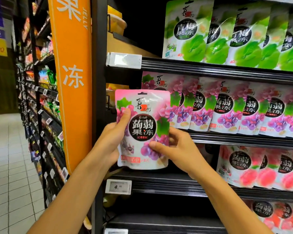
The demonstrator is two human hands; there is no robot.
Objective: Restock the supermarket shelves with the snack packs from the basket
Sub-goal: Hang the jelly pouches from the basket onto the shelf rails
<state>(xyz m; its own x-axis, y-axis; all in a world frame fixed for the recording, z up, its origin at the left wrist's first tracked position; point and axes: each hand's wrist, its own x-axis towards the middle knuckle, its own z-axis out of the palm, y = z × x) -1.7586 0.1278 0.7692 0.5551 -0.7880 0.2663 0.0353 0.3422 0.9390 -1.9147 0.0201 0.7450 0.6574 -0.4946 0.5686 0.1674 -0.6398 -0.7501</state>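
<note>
I hold a pink grape jelly snack pack [143, 129] upright in front of the shelving, at the left end of the middle shelf. My left hand [113, 137] grips its left edge, thumb on the front. My right hand [178, 147] grips its lower right side, thumb across the grape picture. A row of matching grape packs [227, 108] stands on that shelf to the right, and the held pack covers part of the leftmost one. The basket is out of view.
Green plum jelly packs [227, 34] fill the shelf above and peach packs [260, 168] the shelf below. Price tags [123, 60] sit on the shelf rails. An orange sign panel [71, 81] stands left of the shelf post. A tiled aisle [10, 157] runs along more shelves at far left.
</note>
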